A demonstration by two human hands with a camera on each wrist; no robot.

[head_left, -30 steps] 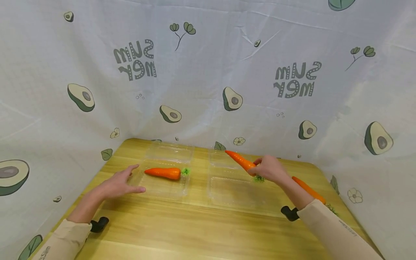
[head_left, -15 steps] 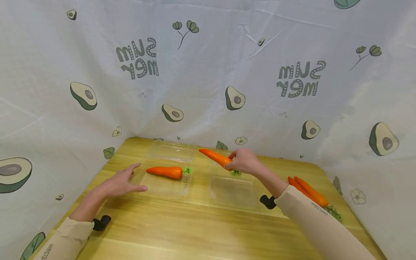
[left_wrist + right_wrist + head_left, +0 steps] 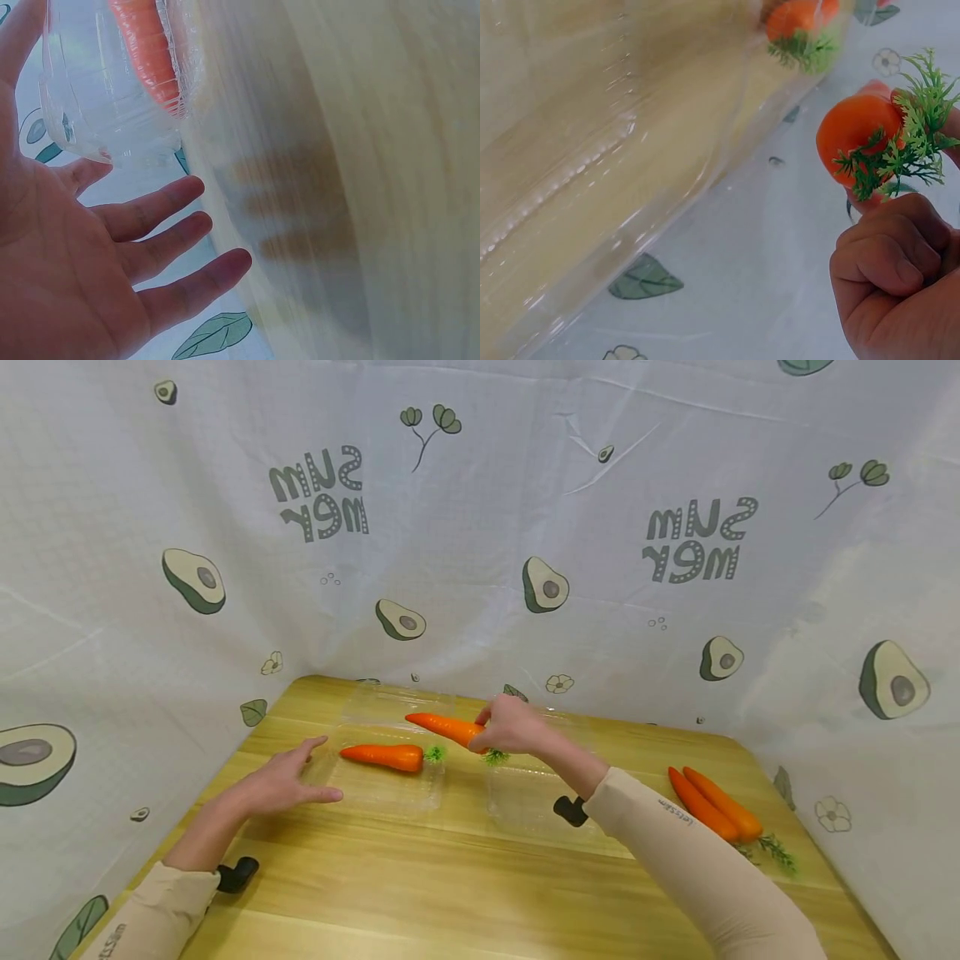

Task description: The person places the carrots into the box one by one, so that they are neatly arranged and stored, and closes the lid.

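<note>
Person at a wooden table point(image 3: 420, 893), both hands at work. Right hand point(image 3: 516, 725): thumb and forefinger are pinched together on the thick, leafy end of the held carrot point(image 3: 444, 726), with the remaining fingers folded towards the palm. The held carrot is raised in the air about the gap between two clear plastic boxes, its narrow tip pointing left towards the left box point(image 3: 390, 799) and its green top point(image 3: 495, 757) below the fingers. Left hand point(image 3: 277, 783): fingers spread and thumb set well apart from them, forming a wide gap with nothing gripped; it stands at the outer side of the left box, and whether any finger touches the plastic I cannot tell. Inside the left box lies the boxed carrot point(image 3: 381, 757), tip to the left, leaves to the right. The right box point(image 3: 525, 802) stands a little way to the right, partly behind the right forearm. Farther right, two loose carrots point(image 3: 701, 807) lie side by side on the tabletop, touching, leafy ends nearest the person. Beige sleeves point(image 3: 690, 852) cover the forearms. Behind the table hangs a pale cloth point(image 3: 480, 527) printed with avocados, flowers, leaves and mirrored lettering.
</note>
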